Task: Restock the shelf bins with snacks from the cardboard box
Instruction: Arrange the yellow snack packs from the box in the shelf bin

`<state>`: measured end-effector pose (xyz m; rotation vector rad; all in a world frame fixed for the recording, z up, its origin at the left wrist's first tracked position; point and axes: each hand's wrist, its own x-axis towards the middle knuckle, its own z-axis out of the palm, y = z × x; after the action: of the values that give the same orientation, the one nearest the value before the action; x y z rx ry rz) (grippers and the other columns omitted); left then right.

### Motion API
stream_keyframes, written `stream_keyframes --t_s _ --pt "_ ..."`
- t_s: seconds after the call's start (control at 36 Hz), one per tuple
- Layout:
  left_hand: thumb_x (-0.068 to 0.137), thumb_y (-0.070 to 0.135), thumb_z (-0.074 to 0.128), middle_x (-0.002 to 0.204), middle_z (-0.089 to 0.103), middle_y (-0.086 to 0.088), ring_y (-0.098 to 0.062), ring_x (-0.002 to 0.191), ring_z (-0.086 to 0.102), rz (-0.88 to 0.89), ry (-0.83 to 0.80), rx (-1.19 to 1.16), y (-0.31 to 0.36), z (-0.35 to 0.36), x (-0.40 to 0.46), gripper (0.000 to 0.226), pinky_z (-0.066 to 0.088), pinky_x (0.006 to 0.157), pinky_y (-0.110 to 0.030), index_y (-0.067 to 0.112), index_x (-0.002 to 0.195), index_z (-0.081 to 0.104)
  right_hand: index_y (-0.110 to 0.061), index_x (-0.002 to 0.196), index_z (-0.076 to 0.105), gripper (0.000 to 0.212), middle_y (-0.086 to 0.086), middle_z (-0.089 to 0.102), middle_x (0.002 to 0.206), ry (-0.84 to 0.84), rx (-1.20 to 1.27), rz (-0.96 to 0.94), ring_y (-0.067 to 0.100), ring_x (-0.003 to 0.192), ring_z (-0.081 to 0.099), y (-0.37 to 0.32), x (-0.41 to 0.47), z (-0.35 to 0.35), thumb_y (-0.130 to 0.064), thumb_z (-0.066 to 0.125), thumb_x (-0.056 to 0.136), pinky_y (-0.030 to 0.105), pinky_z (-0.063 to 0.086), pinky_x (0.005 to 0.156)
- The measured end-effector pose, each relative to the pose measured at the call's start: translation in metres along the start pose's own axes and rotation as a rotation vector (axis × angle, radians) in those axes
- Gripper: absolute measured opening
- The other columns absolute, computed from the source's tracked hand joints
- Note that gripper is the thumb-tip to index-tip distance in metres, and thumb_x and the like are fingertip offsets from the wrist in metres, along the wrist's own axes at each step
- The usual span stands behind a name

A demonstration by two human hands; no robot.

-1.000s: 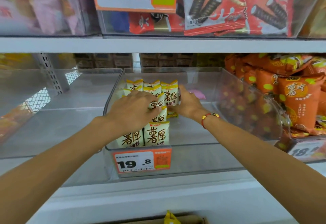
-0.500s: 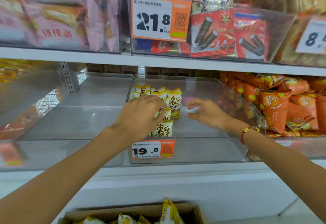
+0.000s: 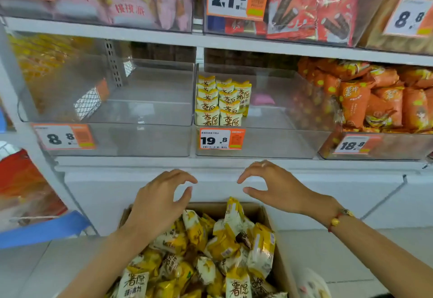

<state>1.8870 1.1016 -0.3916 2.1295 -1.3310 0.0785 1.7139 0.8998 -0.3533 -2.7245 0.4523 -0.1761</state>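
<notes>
The snacks (image 3: 218,246) sit in a loose heap in the box (image 3: 280,272) below me, yellow-and-white packets lying every which way, some on end. A small stack of the same packets (image 3: 220,103) already stands in neat rows at the left front of the bin (image 3: 276,143) marked 19.8; the rest of that bin is bare.

What could go wrong, as I judge it: the packets are slick and puffy, so if I scoop too many at once some may slide out on the way up and drop to the floor or behind the box. Setting a new handful down carelessly could knock the standing rows over. The bin on the left is also bare and wears a different price tag, so I could stock the wrong one.

My left hand (image 3: 159,201) hovers just above the heap, fingers spread and curved, thumb apart, holding nothing. My right hand (image 3: 278,187) is higher, over the far edge of the box, likewise half-open like a claw, and touches nothing.
</notes>
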Motion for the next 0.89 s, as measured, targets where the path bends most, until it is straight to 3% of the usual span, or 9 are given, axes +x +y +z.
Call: stream_keyframes --t_s 0.14,0.22,0.44,0.5,0.58,0.69,0.78,0.83,0.89 --pt "0.096 0.024 0.052 0.118 0.056 0.020 -0.007 0.113 0.051 -0.247 -0.187 0.079 -0.057 0.027 -0.031 0.023 0.042 0.080 -0.026 0.036 0.113 0.061 -0.028 0.124 0.057 0.029 -0.004 0.055 0.124 -0.200 -0.066 0.146 0.015 0.117 0.045 0.002 -0.003 0.043 -0.031 0.053 0.096 0.032 0.042 0.090" --pt "0.096 0.024 0.051 0.128 0.056 0.015 -0.010 0.119 0.050 -0.322 -0.233 0.093 -0.070 0.041 -0.042 0.027 0.042 0.088 -0.028 0.035 0.120 0.059 -0.023 0.139 0.043 0.043 0.006 0.047 0.132 -0.349 -0.148 0.208 0.025 0.122 0.043 0.009 -0.001 0.069 -0.029 0.051 0.097 0.033 0.041 0.085" --pt "0.099 0.012 0.041 0.143 0.046 0.008 -0.014 0.133 0.039 -0.117 -0.338 0.154 -0.052 0.094 -0.023 0.044 0.039 0.101 -0.031 0.028 0.140 0.045 -0.013 0.154 0.001 0.116 0.014 0.028 0.154 -0.509 0.032 0.584 0.036 0.137 0.032 0.024 0.022 0.135 -0.074 0.059 0.074 0.047 0.035 0.109" --pt "0.092 0.000 0.046 0.152 0.034 0.004 -0.017 0.140 0.029 -0.082 -0.452 0.258 -0.055 0.104 -0.018 0.062 0.033 0.108 -0.032 0.028 0.146 0.035 0.000 0.151 0.005 0.114 0.016 0.021 0.155 -0.478 -0.068 0.576 0.037 0.140 0.024 0.016 0.026 0.145 -0.070 0.058 0.079 0.046 0.029 0.111" --pt "0.086 -0.008 0.052 0.161 0.009 0.000 -0.020 0.148 0.007 0.008 -0.658 0.430 -0.059 0.114 -0.015 0.084 0.019 0.117 -0.036 0.027 0.153 0.015 0.004 0.148 0.011 0.107 0.018 0.032 0.148 -0.338 -0.239 0.548 0.035 0.139 0.025 0.002 0.024 0.152 -0.063 0.061 0.081 0.042 0.027 0.110" --pt "0.086 -0.007 0.053 0.161 0.003 0.001 -0.020 0.149 0.000 0.117 -0.637 0.468 -0.064 0.123 -0.013 0.086 0.011 0.119 -0.038 0.029 0.153 0.013 -0.001 0.147 0.019 0.094 0.016 0.042 0.143 -0.175 -0.382 0.505 0.034 0.137 0.027 0.004 0.020 0.162 -0.062 0.055 0.085 0.040 0.026 0.111" --pt "0.066 -0.001 0.077 0.152 0.036 0.003 -0.020 0.142 0.031 0.235 -0.546 0.445 -0.071 0.128 -0.017 0.088 0.032 0.111 -0.039 0.034 0.140 0.043 -0.004 0.145 0.023 0.084 0.014 0.045 0.140 -0.134 -0.363 0.475 0.032 0.134 0.032 0.011 0.019 0.161 -0.055 0.056 0.087 0.038 0.031 0.108" --pt "0.032 0.007 0.091 0.122 0.065 0.007 -0.018 0.115 0.061 0.319 -0.507 0.445 -0.077 0.130 -0.019 0.088 0.053 0.089 -0.035 0.036 0.111 0.066 -0.004 0.143 0.027 0.076 0.014 0.045 0.138 -0.157 -0.283 0.457 0.031 0.131 0.035 0.015 0.018 0.157 -0.046 0.060 0.088 0.035 0.033 0.106" --pt "0.024 0.015 0.093 0.102 0.070 0.012 -0.013 0.099 0.067 0.349 -0.451 0.411 -0.078 0.127 -0.018 0.076 0.056 0.078 -0.030 0.035 0.094 0.071 -0.003 0.139 0.036 0.068 0.016 0.050 0.132 -0.194 -0.148 0.440 0.032 0.127 0.042 0.015 0.019 0.145 -0.038 0.062 0.087 0.034 0.037 0.101"
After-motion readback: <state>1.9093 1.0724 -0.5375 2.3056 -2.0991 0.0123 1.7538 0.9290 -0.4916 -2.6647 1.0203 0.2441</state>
